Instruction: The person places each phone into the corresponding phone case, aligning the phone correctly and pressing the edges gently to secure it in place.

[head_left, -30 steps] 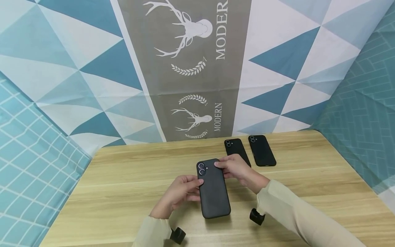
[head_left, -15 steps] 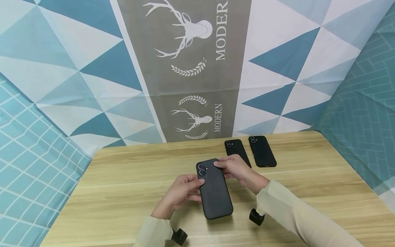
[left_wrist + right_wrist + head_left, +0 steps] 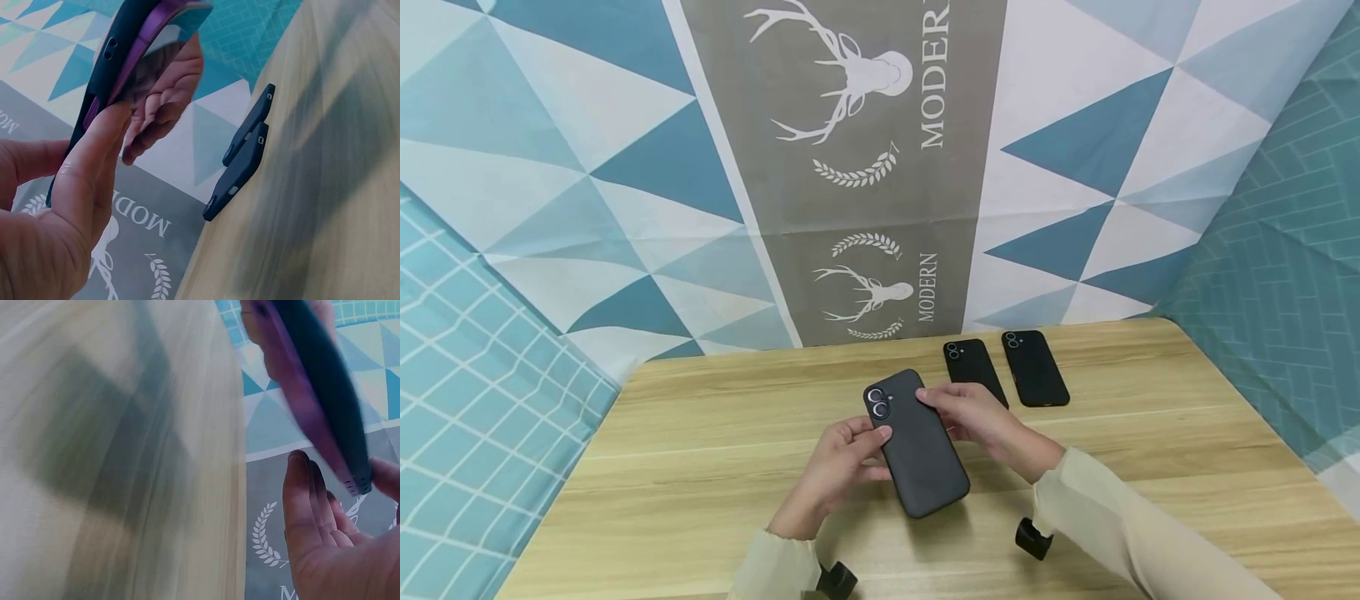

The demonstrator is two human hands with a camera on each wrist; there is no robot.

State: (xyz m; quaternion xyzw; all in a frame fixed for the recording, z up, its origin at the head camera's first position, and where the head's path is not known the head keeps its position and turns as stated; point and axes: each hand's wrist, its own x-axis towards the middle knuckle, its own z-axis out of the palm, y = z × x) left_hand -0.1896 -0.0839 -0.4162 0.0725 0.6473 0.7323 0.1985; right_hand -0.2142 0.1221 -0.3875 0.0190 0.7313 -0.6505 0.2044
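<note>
Between both hands, above the table, is a smartphone (image 3: 150, 34) with purple sides and a glossy screen, in a black phone case (image 3: 922, 454). In the left wrist view the purple side stands partly out of the case along one edge. My left hand (image 3: 841, 468) pinches the long side, thumb on the case back below the camera rings and fingers underneath. My right hand (image 3: 988, 427) holds the upper right corner, thumb on the case back. Its fingers reach round to the screen side, where the right wrist view shows them fairly straight. The phone's screen is hidden in the head view.
Two more black cased phones, a left one (image 3: 973, 367) and a right one (image 3: 1036, 368), lie camera side up near the back of the wooden table (image 3: 722, 433), just beyond my right hand. A patterned cloth backdrop (image 3: 865, 200) rises behind the table.
The phone has turned counterclockwise, its camera end moving up and left and its lower end slightly right. My right hand has shifted slightly down; my left hand keeps its grip.
</note>
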